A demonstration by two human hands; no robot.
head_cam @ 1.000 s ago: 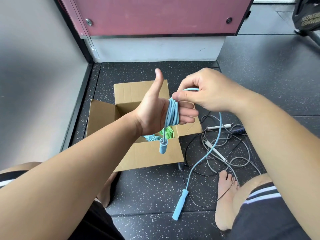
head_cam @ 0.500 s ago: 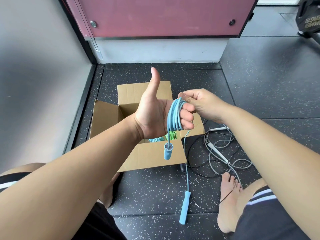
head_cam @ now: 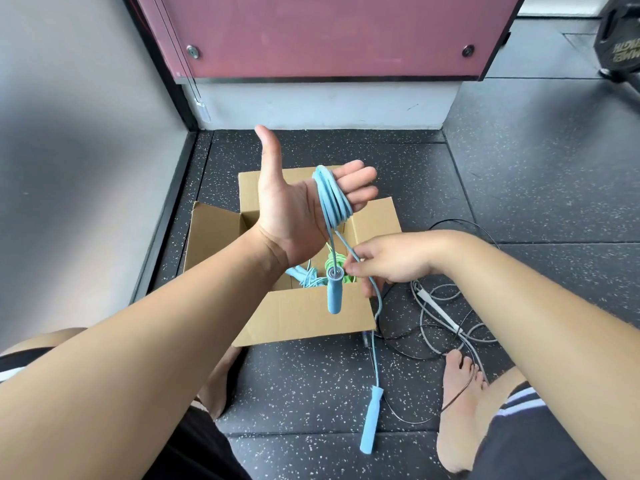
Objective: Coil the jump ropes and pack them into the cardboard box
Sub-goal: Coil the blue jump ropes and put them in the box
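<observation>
Floor: dark speckled rubber mat point(head_cam: 311, 386), bare foot point(head_cam: 457, 410) at lower right.
Free handle: pale blue handle point(head_cam: 371, 419) lies on the mat, lower centre, its cord running up to the right hand.
Spare ropes: grey and black loose tangle point(head_cam: 440, 317) right of the box.
Right hand: right hand point(head_cam: 391, 259) pinches the blue cord between thumb and fingertips, mid-frame.
Hanging handle: second blue handle point(head_cam: 334, 289) dangles over the box.
Box: cardboard box point(head_cam: 304, 317) open; blue and green coils inside.
Left hand: left hand point(head_cam: 298, 206) open, thumb up, fingers together; blue jump rope point(head_cam: 332, 197) looped several turns around them.
Background: maroon panel point(head_cam: 329, 32) at top.
</observation>
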